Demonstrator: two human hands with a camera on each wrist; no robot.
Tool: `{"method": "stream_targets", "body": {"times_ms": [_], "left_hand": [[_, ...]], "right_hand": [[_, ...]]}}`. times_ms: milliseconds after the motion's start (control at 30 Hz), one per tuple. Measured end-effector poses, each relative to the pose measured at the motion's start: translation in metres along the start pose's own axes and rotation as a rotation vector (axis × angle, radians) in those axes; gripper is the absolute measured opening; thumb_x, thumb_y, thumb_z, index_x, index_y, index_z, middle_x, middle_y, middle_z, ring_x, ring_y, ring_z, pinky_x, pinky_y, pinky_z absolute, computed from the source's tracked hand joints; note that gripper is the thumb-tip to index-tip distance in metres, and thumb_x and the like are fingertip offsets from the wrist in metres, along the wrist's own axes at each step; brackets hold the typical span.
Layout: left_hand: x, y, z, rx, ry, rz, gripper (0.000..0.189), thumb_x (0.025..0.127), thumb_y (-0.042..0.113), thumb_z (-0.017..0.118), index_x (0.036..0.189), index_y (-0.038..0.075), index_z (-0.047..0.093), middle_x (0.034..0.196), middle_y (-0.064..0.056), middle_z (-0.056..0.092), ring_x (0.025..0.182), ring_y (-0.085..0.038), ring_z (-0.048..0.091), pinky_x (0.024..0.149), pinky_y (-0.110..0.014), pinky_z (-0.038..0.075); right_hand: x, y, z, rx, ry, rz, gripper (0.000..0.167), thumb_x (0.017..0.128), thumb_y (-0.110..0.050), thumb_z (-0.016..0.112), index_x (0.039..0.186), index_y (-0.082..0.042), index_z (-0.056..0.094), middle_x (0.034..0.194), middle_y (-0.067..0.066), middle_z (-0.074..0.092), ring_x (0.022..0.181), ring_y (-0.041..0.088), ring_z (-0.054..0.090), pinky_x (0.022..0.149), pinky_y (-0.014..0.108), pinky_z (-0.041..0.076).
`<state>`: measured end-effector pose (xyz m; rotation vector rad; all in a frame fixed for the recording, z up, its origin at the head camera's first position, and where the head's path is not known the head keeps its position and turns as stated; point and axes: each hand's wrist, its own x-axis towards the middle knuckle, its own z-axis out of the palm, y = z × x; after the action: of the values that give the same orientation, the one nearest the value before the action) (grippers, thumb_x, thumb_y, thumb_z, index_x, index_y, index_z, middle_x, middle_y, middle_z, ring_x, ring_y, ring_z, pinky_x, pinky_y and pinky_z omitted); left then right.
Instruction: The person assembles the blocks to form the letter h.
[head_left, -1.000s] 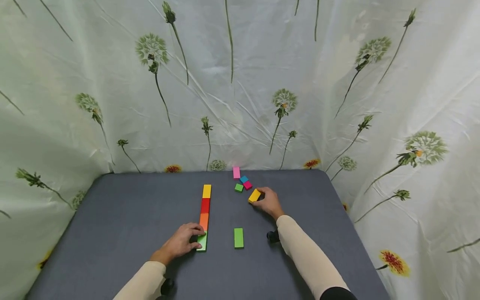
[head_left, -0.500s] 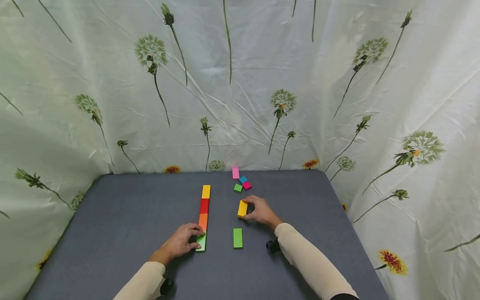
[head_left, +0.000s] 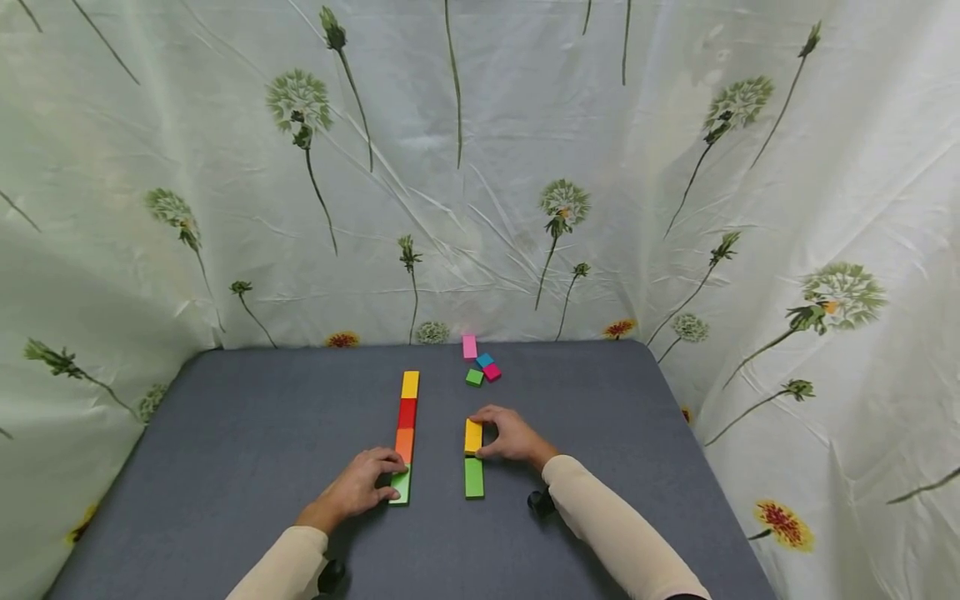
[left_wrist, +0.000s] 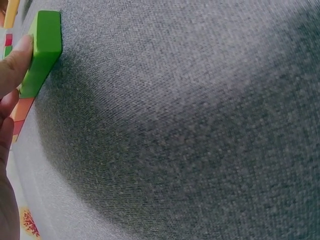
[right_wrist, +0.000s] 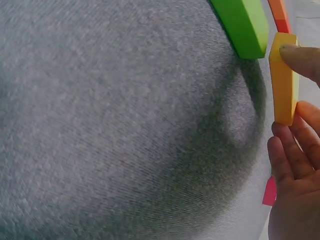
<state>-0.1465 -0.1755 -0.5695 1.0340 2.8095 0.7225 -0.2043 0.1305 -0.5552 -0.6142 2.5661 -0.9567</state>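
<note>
In the head view my right hand (head_left: 512, 435) pinches a yellow block (head_left: 473, 437) by its two ends, the thumb at the near end. The near end lies close to the far end of a green block (head_left: 474, 479). The right wrist view has the yellow block (right_wrist: 283, 85) above the cloth, a gap separating it from the green block (right_wrist: 244, 26). On the left, my left hand (head_left: 362, 481) holds the light green block (head_left: 401, 487) between thumb and fingers. That block is the near end of a straight row with orange (head_left: 404, 445), red (head_left: 407, 413) and yellow (head_left: 410, 384) blocks.
Toward the back lie loose smaller blocks: green (head_left: 475, 377), blue (head_left: 485, 360) and magenta (head_left: 492, 372), plus a pink block (head_left: 469, 347) near the far edge. The grey cloth-covered table (head_left: 270, 425) ends at a floral curtain (head_left: 487, 208).
My right hand has brought the yellow block left and nearer, turning it lengthwise to line up behind the green block. The left hand has stayed at the row's near end.
</note>
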Motion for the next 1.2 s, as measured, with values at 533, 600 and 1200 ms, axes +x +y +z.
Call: {"method": "stream_targets", "body": {"times_ms": [533, 600, 1200], "left_hand": [[-0.001, 0.0, 0.002, -0.004, -0.001, -0.01, 0.03, 0.073, 0.014, 0.082, 0.101, 0.006, 0.073, 0.103, 0.0, 0.061, 0.099, -0.021, 0.056, 0.088, -0.045, 0.046], [0.0, 0.0, 0.001, -0.005, -0.003, -0.012, 0.03, 0.073, 0.013, 0.082, 0.101, 0.005, 0.073, 0.104, -0.001, 0.061, 0.1, -0.021, 0.056, 0.088, -0.045, 0.046], [0.0, -0.002, 0.001, -0.009, 0.013, 0.02, 0.03, 0.072, 0.013, 0.083, 0.1, 0.005, 0.073, 0.102, 0.0, 0.062, 0.097, -0.02, 0.057, 0.085, -0.044, 0.047]], "right_hand": [[-0.001, 0.003, 0.008, 0.101, -0.032, 0.047, 0.058, 0.077, -0.012, 0.081, 0.13, -0.006, 0.059, 0.132, 0.009, 0.053, 0.123, 0.028, 0.048, 0.106, 0.047, 0.035], [-0.002, 0.003, 0.009, 0.116, -0.027, 0.062, 0.059, 0.078, -0.015, 0.081, 0.132, -0.007, 0.058, 0.134, 0.01, 0.052, 0.125, 0.029, 0.047, 0.107, 0.048, 0.034], [-0.007, 0.001, 0.016, 0.042, 0.005, 0.019, 0.058, 0.079, -0.02, 0.081, 0.13, -0.006, 0.058, 0.13, 0.008, 0.055, 0.124, 0.026, 0.049, 0.107, 0.045, 0.035]]}}
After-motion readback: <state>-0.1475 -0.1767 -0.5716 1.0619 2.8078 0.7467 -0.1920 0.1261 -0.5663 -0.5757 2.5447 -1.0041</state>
